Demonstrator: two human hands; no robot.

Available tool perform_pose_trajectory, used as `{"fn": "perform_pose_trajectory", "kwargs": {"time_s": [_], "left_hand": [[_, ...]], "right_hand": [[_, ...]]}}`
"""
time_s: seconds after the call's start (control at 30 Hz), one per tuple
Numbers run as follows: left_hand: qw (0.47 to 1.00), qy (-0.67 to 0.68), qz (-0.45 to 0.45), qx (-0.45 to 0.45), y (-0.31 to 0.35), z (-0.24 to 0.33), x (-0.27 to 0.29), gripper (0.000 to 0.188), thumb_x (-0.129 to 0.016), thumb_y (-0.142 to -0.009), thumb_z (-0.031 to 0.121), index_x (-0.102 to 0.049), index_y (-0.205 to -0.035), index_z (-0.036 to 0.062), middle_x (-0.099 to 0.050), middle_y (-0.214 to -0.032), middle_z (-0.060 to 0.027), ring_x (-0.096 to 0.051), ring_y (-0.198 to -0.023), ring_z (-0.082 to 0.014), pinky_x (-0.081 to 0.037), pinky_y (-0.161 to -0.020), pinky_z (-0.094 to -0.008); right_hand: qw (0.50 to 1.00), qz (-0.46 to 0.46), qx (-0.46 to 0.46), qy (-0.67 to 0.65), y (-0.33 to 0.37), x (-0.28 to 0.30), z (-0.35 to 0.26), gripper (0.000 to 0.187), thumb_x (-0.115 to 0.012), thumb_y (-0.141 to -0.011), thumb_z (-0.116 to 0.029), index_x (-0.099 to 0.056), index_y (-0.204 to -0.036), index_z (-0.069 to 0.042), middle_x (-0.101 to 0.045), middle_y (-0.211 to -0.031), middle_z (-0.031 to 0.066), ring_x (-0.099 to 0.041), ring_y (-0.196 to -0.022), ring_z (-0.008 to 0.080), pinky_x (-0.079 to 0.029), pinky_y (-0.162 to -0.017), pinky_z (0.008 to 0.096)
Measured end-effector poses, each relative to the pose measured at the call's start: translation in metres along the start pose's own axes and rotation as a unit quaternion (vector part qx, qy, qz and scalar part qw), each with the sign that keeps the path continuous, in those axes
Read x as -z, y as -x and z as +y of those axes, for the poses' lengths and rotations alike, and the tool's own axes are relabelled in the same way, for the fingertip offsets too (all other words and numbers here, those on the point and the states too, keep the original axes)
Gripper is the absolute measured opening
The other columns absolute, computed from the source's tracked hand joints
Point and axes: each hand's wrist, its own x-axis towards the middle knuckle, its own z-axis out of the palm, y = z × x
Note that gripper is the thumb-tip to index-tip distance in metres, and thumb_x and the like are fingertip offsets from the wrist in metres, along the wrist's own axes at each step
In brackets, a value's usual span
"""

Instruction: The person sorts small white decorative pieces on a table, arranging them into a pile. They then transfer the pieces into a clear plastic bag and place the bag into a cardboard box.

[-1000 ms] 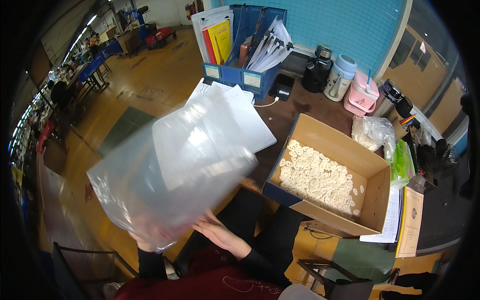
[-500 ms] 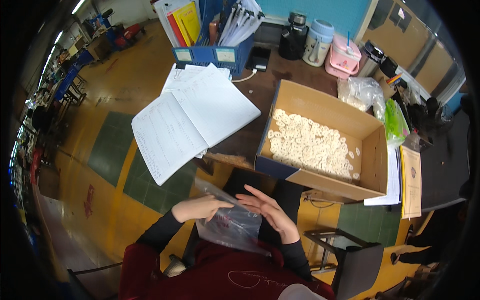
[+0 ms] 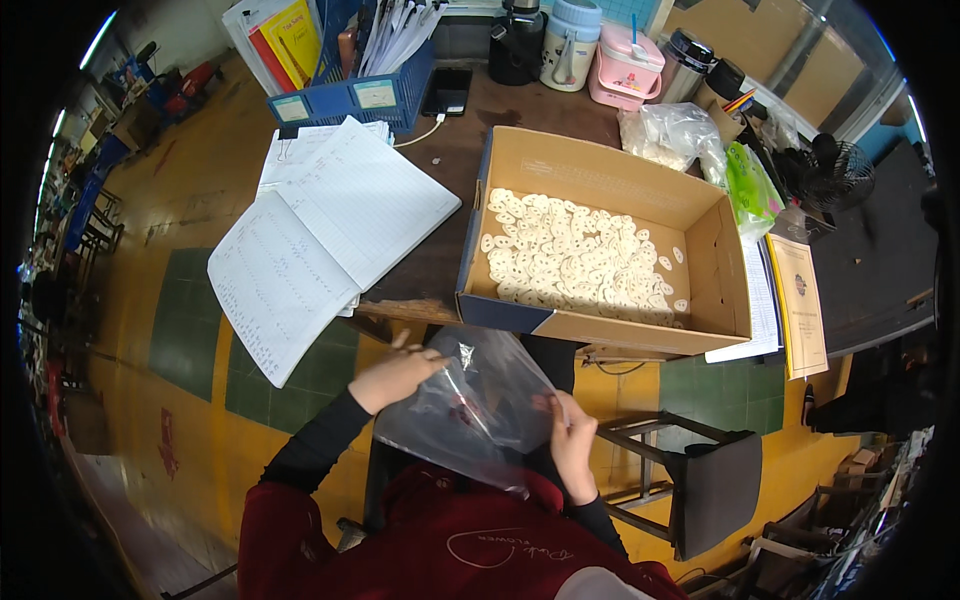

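Note:
A clear plastic bag (image 3: 490,400) with some red marking is spread between my hands, above my lap. My left hand (image 3: 400,376) is at the bag's left edge, its fingers bent over the plastic. Closed on the opposite edge, my right hand (image 3: 572,440) pinches the film between thumb and fingers. Just beyond, at the table's near edge, stands an open cardboard box (image 3: 620,338) holding a heap of small flat cream-coloured pieces (image 3: 570,255) with holes. Neither hand touches the box.
An open notebook (image 3: 335,225) overhangs the table edge at left. Behind are a blue file basket (image 3: 370,100), a phone (image 3: 447,92), a black flask (image 3: 516,45), a blue-topped bottle (image 3: 570,45) and a pink container (image 3: 627,65). A dark chair (image 3: 715,490) stands at right.
The bag has been spread wider. My right hand has moved down and closed on its right edge, while my left has shifted slightly up. The whole view has shifted.

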Motion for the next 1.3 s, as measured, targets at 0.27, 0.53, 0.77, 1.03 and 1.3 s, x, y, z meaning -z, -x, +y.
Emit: {"fn": "perform_pose_trajectory", "kwargs": {"time_s": [0.27,0.53,0.77,1.03,1.3], "left_hand": [[0.78,0.597,0.033,0.184,-0.004,0.072,0.017,0.048,-0.056,-0.107,0.027,-0.058,-0.137,-0.0103,-0.074,-0.112,-0.0164,-0.074,-0.103,-0.0207,-0.061,-0.083,-0.03],[0.486,0.861,0.012,0.152,0.006,0.08,-0.019,0.047,-0.054,-0.106,0.016,-0.05,-0.146,-0.0082,-0.063,-0.138,-0.0212,-0.06,-0.131,-0.0267,-0.051,-0.109,-0.0366],[0.843,0.483,0.177,0.16,-0.011,0.12,-0.018,0.026,-0.074,-0.093,0.023,-0.074,-0.092,-0.0025,-0.073,-0.072,-0.014,-0.073,-0.064,-0.0207,-0.053,-0.06,-0.0316],[0.833,0.482,0.133,0.237,0.004,0.097,0.015,0.03,-0.083,-0.084,0.024,-0.064,-0.076,0.0027,-0.068,-0.064,-0.0104,-0.069,-0.058,-0.0236,-0.048,-0.054,-0.0347],[0.867,0.345,0.237,0.27,0.016,0.086,0.038,0.013,-0.069,-0.088,0.007,-0.075,-0.099,0.0089,-0.063,-0.062,-0.0141,-0.064,-0.054,-0.031,-0.046,-0.052,-0.0377]], "right_hand": [[0.945,-0.131,0.276,0.118,0.012,0.004,-0.023,0.043,-0.067,-0.075,0.0,-0.071,-0.117,0.004,-0.075,-0.114,0.0179,-0.076,-0.092,0.0311,-0.06,-0.079,0.038],[0.961,-0.231,0.033,-0.146,0.013,-0.006,-0.034,0.102,-0.078,-0.087,-0.017,-0.012,-0.163,0.002,-0.045,-0.156,0.0283,-0.062,-0.128,0.0358,-0.053,-0.102,0.0384],[0.991,-0.127,-0.041,0.021,0.005,-0.021,-0.032,0.077,-0.073,-0.095,-0.021,-0.034,-0.156,0.006,-0.071,-0.09,0.0218,-0.069,-0.067,0.0233,-0.055,-0.067,0.033],[0.986,-0.03,-0.165,0.021,-0.011,0.025,-0.014,0.033,-0.058,-0.095,-0.006,-0.071,-0.123,0.004,-0.077,-0.077,0.0134,-0.076,-0.068,0.0158,-0.057,-0.062,0.029],[0.94,0.054,0.178,0.286,-0.009,0.059,-0.06,0.043,-0.066,-0.081,0.008,-0.067,-0.124,0.0,-0.072,-0.113,0.0213,-0.073,-0.094,0.0353,-0.057,-0.084,0.0366]]}}
